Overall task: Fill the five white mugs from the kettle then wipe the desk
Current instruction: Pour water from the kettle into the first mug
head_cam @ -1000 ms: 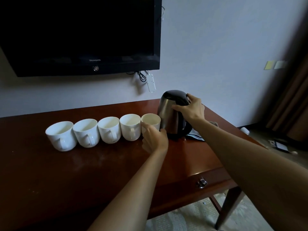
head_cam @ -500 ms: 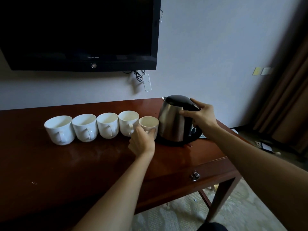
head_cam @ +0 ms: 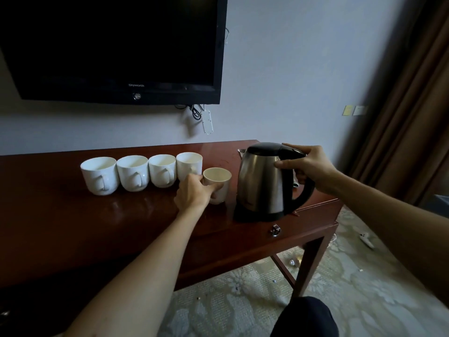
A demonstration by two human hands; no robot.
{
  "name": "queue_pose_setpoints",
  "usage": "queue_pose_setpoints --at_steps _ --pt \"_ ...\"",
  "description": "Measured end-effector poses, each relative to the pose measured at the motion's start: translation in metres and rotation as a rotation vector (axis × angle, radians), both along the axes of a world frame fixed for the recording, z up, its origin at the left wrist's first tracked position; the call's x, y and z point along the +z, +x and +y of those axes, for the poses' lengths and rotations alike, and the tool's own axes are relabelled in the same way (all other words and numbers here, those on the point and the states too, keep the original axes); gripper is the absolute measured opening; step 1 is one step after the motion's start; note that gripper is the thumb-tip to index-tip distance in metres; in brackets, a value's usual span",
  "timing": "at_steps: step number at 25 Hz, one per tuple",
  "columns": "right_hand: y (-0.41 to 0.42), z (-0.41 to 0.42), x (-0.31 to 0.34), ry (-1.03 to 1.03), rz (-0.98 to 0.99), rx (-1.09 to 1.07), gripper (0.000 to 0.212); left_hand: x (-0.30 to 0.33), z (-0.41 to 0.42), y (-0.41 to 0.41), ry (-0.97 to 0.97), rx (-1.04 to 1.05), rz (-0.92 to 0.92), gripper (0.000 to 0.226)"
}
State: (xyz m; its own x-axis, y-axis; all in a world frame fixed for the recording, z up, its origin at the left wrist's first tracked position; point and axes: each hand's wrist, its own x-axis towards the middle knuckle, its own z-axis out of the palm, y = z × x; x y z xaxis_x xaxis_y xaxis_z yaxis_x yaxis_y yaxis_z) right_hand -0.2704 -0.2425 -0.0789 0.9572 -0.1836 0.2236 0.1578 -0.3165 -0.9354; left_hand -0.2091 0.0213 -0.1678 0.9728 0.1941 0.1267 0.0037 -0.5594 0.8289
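Since a moment ago the left hand (head_cam: 194, 194), fingers wrapped round the fifth mug (head_cam: 217, 184), has drawn it forward out of the row on the desk (head_cam: 97, 227), while the right hand (head_cam: 308, 166) still grips the kettle (head_cam: 264, 181) by its lid and handle.

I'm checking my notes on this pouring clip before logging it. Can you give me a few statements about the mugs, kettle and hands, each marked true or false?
1. Five white mugs stand on the desk. True.
2. The left hand grips the mug nearest the kettle. True.
3. The kettle is tilted over a mug, pouring. False: it stands upright on its base.
4. The right hand rests at the top of the kettle, by its lid and handle. True.
5. The held mug stands in line with the other four mugs. False: it sits forward of the row, toward the person.
6. A cloth lies on the desk. False: none is visible.
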Motion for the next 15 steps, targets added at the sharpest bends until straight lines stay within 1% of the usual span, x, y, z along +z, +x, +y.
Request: queue_pose_setpoints --at_steps 2,5,9,15 --pt "-0.009 0.008 0.003 -0.032 0.012 0.001 0.039 0.0 0.007 0.001 0.009 -0.027 0.002 0.055" --pt "-0.015 0.02 0.007 -0.101 0.011 0.0 0.027 -0.001 0.016 0.006 0.034 -0.063 0.003 0.069" --pt "-0.019 0.034 0.013 -0.139 0.032 -0.023 0.017 -0.005 0.03 0.013 0.009 -0.103 0.002 0.068" --pt "-0.023 0.044 0.015 -0.169 0.055 -0.054 0.017 -0.011 0.039 0.024 -0.024 -0.142 -0.003 0.063"
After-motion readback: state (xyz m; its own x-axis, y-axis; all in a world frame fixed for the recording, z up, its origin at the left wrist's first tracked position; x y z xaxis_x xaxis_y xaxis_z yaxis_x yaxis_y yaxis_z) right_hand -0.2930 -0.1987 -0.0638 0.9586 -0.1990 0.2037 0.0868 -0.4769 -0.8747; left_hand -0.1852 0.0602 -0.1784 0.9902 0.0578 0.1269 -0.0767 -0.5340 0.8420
